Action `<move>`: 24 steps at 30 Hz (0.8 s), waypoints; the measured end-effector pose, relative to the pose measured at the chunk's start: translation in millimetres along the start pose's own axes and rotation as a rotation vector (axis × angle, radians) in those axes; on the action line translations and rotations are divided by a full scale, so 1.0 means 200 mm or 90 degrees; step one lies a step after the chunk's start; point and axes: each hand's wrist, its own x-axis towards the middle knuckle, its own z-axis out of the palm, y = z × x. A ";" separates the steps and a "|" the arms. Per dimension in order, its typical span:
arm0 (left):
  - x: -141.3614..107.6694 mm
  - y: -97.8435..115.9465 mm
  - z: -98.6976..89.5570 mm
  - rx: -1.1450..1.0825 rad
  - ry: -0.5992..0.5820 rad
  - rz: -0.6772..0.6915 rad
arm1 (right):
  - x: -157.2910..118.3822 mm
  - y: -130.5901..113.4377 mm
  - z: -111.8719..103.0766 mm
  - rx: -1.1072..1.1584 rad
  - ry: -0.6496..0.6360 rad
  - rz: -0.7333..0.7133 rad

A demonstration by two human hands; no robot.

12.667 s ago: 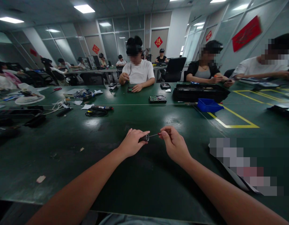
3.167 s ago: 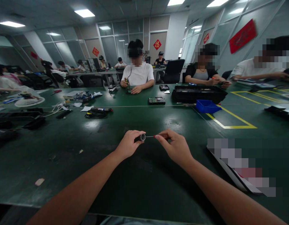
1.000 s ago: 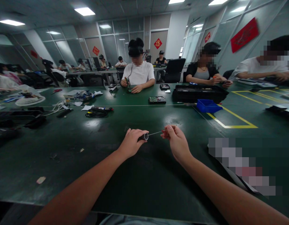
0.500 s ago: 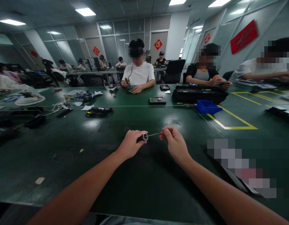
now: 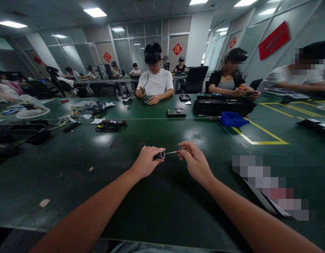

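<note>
right hand (image 5: 198, 164) has moved closer, screwdriver (image 5: 171, 152) at the cylinder (image 5: 162, 154) in left hand (image 5: 145, 162).

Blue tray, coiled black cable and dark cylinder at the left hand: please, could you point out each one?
Blue tray (image 5: 233, 122): head view, on its near wall.
Coiled black cable (image 5: 107, 128): head view, on the coil.
Dark cylinder (image 5: 158, 155): head view, on its side, beside the bright ring.

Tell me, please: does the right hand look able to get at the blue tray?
Probably yes, with a forward stretch: nothing visible stands between the right hand and the blue tray. But this hand holds the screwdriver, so it would likely need to release it first.
</note>
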 end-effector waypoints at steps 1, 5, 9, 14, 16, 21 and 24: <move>0.00 0.00 0.00 0.000 -0.001 0.000 | 0.00 0.01 0.00 -0.008 -0.006 0.007; 0.00 0.00 0.00 -0.009 0.001 0.000 | 0.01 0.01 0.01 -0.018 0.023 0.027; 0.00 0.01 0.00 -0.021 0.013 0.006 | 0.03 0.03 0.03 0.174 0.067 0.060; 0.01 0.03 -0.01 -0.010 0.023 0.052 | 0.07 0.06 0.02 0.374 0.079 0.141; 0.02 0.03 -0.01 0.032 0.009 0.066 | 0.09 0.08 0.01 0.373 0.087 0.169; 0.02 0.01 0.00 0.064 -0.028 0.049 | 0.10 0.11 0.01 0.259 0.137 0.150; 0.02 0.00 0.01 0.057 -0.027 0.031 | 0.08 0.12 0.02 0.229 0.148 0.135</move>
